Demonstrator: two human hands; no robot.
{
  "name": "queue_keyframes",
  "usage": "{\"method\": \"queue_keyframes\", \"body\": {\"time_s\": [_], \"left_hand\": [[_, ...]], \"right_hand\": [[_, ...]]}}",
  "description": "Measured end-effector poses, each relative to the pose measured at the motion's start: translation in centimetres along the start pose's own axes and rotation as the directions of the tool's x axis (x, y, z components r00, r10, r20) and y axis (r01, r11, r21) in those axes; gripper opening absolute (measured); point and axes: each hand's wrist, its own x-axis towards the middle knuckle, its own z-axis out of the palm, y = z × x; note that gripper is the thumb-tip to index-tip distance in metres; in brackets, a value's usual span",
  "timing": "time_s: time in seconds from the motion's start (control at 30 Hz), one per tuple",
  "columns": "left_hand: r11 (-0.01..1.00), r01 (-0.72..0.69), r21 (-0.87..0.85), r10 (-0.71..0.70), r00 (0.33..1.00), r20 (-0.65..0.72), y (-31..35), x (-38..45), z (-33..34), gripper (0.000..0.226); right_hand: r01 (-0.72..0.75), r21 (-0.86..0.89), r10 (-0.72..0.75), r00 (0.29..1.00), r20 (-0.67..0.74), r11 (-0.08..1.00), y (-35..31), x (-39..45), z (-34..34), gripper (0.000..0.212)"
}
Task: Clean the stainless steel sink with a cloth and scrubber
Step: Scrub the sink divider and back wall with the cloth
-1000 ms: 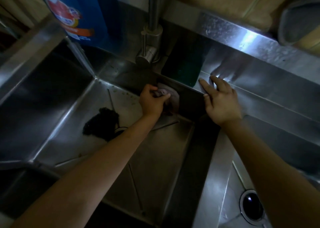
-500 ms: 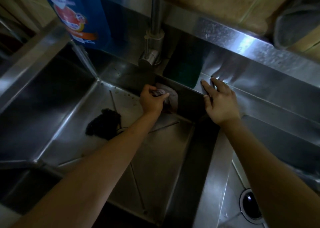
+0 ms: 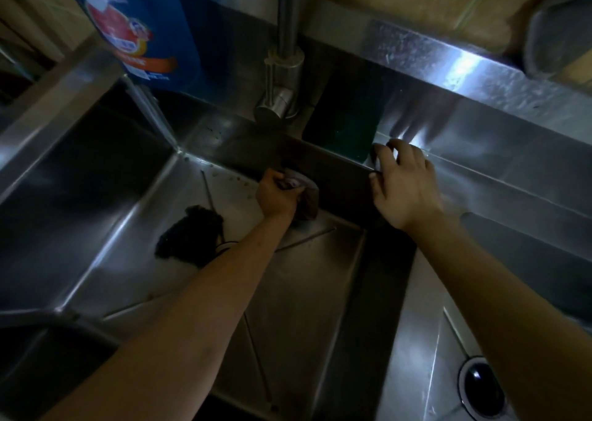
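Wiping stage: left hand [image 3: 278,198] clenched on cloth [image 3: 307,200], pressed to the sink [image 3: 96,215] back wall. Right hand [image 3: 404,186] spread, empty, braced on the ledge. Scrubber [image 3: 189,235] lies on the basin floor. Next move probably calls for wiping toward the specks.

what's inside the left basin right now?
The left basin holds a dark scrubber on its floor and the left hand pressing a cloth to the back wall. The forearm covers the drain.

Brushed, glossy steel sink [image 3: 96,215] and faucet [image 3: 282,77]; soft crumpled cloth [image 3: 304,196]; glossy printed plastic bottle [image 3: 141,23] far left.
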Motion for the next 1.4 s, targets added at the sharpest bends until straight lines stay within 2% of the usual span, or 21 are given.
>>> {"method": "queue_keyframes", "body": {"time_s": [0.33,0.6,0.7,0.8,0.9,1.2,1.33,1.4], "left_hand": [[0.996,0.032,0.088,-0.032,0.999,0.004,-1.6,1.5,0.5,0.038],[0.986,0.122,0.114,-0.125,0.992,0.019,-3.2,2.8,0.8,0.034],[0.984,0.166,0.072,-0.169,0.985,0.043,-3.3,3.3,0.7,0.032],[0.98,0.148,0.13,-0.159,0.984,0.076,-3.6,3.7,0.5,0.034],[0.983,0.15,0.11,-0.157,0.986,0.062,-3.7,3.7,0.5,0.043],[0.991,0.079,0.11,-0.086,0.995,0.058,-4.5,3.7,0.3,0.04],[0.992,0.041,0.122,-0.047,0.998,0.047,-4.5,3.3,0.0,0.038],[0.992,0.024,0.127,-0.029,0.999,0.043,-3.9,3.0,-0.3,0.038]], "right_hand": [[-0.024,0.092,0.031,0.997,-0.072,0.995,0.0,0.1,0.6,0.048],[-0.036,0.125,0.048,0.995,-0.092,0.992,0.0,0.0,0.6,0.051],[-0.044,0.119,0.054,0.995,-0.08,0.992,-0.2,0.0,0.5,0.053],[-0.044,0.121,0.053,0.996,-0.074,0.992,-0.2,-0.1,0.4,0.05],[-0.062,0.122,0.069,0.996,-0.06,0.991,-0.4,-0.1,0.4,0.045],[-0.1,0.168,0.119,0.987,-0.107,0.981,-1.1,0.4,0.4,0.043],[-0.114,0.15,0.134,0.982,-0.131,0.982,-1.8,0.2,0.2,0.051],[-0.062,0.15,0.084,0.986,-0.145,0.987,-2.1,0.3,0.0,0.056]]}}
